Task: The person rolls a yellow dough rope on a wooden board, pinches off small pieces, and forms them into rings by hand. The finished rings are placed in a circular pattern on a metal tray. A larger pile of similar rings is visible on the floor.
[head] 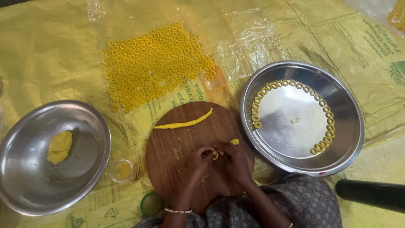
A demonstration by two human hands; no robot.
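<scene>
Far left of the hands, a round steel bowl holds one lump of yellow dough, while a large patch of finished yellow dough rings lies beyond them on the yellow plastic sheet. On the round wooden board, a long rolled dough rope waits just above the left hand and right hand, both pinching a short yellow dough strip between closed fingertips. To their right, the steel plate carries a partial circle of rings, so I judge plenty remains.

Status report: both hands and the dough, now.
Left hand and right hand pinching a short yellow dough strip together over the round wooden board. Long yellow dough rope lies apart, farther up the board. Nothing in the way.
</scene>
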